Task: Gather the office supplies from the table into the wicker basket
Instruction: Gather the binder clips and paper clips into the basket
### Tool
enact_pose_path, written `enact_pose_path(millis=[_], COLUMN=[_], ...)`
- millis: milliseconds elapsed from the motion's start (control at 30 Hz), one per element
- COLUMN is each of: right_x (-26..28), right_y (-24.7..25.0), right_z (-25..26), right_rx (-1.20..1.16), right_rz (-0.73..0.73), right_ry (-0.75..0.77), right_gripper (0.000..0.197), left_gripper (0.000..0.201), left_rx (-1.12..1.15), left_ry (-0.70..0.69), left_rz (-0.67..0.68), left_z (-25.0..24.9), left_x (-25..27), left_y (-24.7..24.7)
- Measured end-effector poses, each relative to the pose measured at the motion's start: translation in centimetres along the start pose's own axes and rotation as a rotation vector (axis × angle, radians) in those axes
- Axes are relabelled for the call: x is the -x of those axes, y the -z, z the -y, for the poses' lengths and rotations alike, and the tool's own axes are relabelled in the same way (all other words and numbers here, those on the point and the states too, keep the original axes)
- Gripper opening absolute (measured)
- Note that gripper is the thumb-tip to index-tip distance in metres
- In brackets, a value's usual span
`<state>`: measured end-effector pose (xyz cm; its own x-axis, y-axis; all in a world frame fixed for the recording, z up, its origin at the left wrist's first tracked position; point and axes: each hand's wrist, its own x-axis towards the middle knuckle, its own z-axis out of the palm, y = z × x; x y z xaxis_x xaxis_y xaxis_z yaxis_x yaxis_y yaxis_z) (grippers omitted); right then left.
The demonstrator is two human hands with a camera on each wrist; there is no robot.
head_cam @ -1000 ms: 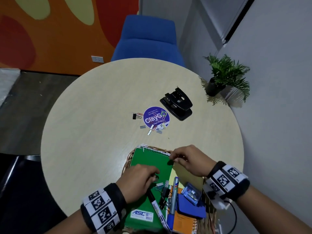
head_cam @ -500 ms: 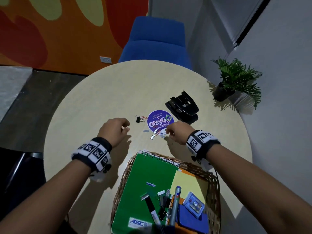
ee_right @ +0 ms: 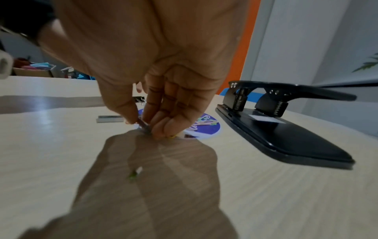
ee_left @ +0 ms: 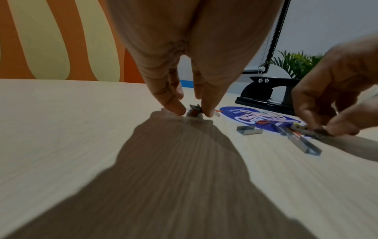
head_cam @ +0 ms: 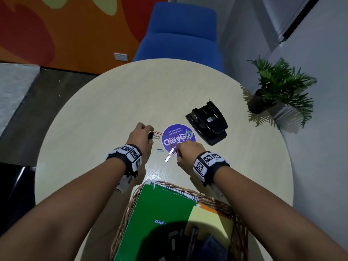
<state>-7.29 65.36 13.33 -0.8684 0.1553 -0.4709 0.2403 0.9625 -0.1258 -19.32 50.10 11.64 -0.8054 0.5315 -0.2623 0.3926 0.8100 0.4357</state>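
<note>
The left fingers (ee_left: 175,105) are closed in a pinch on a binder clip (ee_left: 194,111), thumb on one side and forefinger on the other, the clip sitting on the surface (head_cam: 113,113) just left of the sticker (head_cam: 178,138). The right fingers (ee_right: 161,126) are pinched on a staple strip (ee_right: 144,125) at the sticker's near edge. Both the left hand (head_cam: 140,137) and the right hand (head_cam: 186,155) are thus occupied.

The clip is judged light and rigid, with sprung wire handles; a hold on its black body is advised, since the handles may swivel. The strips are judged light, thin and brittle: a strip held at one end may snap or shed staples, so a pinch across the middle is preferred.

Two more strips (ee_left: 249,130) lie left of and nearer than the sticker. Paper clips (head_cam: 158,133) lie on and beside it; these are judged slippery and flat, best slid or raked into a pinch.

The punch (head_cam: 209,122), right of the sticker, is judged heavy and stiff; a grip round its base is indicated.

The basket (head_cam: 233,213), nearer than the sticker, already holds a notebook (head_cam: 160,210).
</note>
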Motion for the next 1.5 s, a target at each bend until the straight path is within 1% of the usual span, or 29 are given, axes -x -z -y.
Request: enact_pose_path(millis=[100,200,267,333,400,467,533,567,667,733,867,967,1000,1033,1100,1166,1233,1266,1300,1333,1366,1433,1500], right_x=[0.5,0.6,0.7,0.9,1.2,1.5,1.4,1.3,0.8,0.9,2.0,3.6,4.2,4.8,5.4,6.4,7.6,8.1,8.9,9.8,10.8,13.0,14.9], right_y=[0.1,-0.2,-0.5,-0.7,-0.9,-0.9,-0.9,-0.9,-1.0,-1.1,0.0,2.1,2.5,2.7,2.9,3.2,3.6,3.8,3.8,3.7,3.5,2.6,1.6], right_z=[-0.3,-0.4,-0.4,-0.3,-0.2,0.0,0.3,0.5,1.0,1.1,0.6,-0.2,-0.4,-0.5,-0.2,0.0,0.0,0.0,0.1,0.1,0.2,0.4,0.8], right_rx=[0.008,0.029,0.020,-0.010,-0.074,-0.110,-0.065,-0.042,-0.015,-0.004,-0.049,-0.137,-0.181,-0.246,-0.364,-0.523,-0.753,-0.800,-0.791,-0.752,-0.698,-0.612,-0.623], right_rz=[-0.029,-0.006,-0.026,-0.060,-0.077,-0.021,0.092,0.126,0.154,0.168,0.097,-0.011,-0.053,-0.080,-0.115,-0.133,-0.088,-0.062,-0.035,-0.009,0.015,0.075,0.169], right_ry=[0.022,0.042,0.043,0.047,0.057,0.086,0.117,0.123,0.128,0.107,0.079,0.076,0.079,0.073,0.066,0.076,0.058,0.065,0.081,0.098,0.120,0.163,0.183], right_gripper=[0.007,0.007,0.003,0.009,0.010,0.014,0.027,0.028,0.016,0.013,0.010,0.006,0.005,0.004,0.003,0.003,0.004,0.004,0.005,0.006,0.007,0.007,0.011], left_gripper=[0.030,0.018,0.016,0.017,0.018,0.021,0.025,0.026,0.025,0.023,0.019,0.016,0.015,0.014,0.013,0.014,0.019,0.024,0.030,0.035,0.037,0.032,0.025], left_rx=[-0.014,-0.012,-0.004,0.006,0.026,0.059,0.078,0.081,0.092,0.104,0.142,0.230,0.293,0.339,0.328,0.187,0.045,-0.003,-0.030,-0.031,-0.019,0.016,0.047], left_ry=[-0.025,-0.042,-0.036,-0.035,-0.029,-0.009,-0.002,-0.002,-0.001,-0.008,-0.084,-0.180,-0.212,-0.259,-0.361,-0.458,-0.506,-0.509,-0.504,-0.488,-0.464,-0.415,-0.364], left_rz=[0.005,-0.027,-0.061,-0.068,-0.080,-0.107,-0.116,-0.111,-0.097,-0.095,-0.136,-0.174,-0.150,-0.097,0.070,0.250,0.397,0.445,0.467,0.457,0.414,0.278,0.153], left_z=[-0.7,-0.9,-0.7,-0.3,0.2,0.7,1.1,1.3,1.5,1.6,0.4,-2.0,-3.0,-4.0,-5.7,-6.9,-7.0,-6.7,-6.4,-6.0,-5.4,-4.0,-2.2], left_x=[-0.1,0.0,0.1,0.3,0.6,1.1,1.7,2.1,3.2,4.3,7.1,10.4,11.9,13.6,16.7,19.0,20.7,21.1,21.4,21.6,21.6,21.2,20.5], left_y=[-0.5,-1.0,-1.1,-1.1,-0.7,-0.2,0.4,0.7,2.0,3.0,5.0,6.2,6.1,5.6,4.6,2.4,0.7,0.2,0.0,0.2,0.6,2.0,3.5])
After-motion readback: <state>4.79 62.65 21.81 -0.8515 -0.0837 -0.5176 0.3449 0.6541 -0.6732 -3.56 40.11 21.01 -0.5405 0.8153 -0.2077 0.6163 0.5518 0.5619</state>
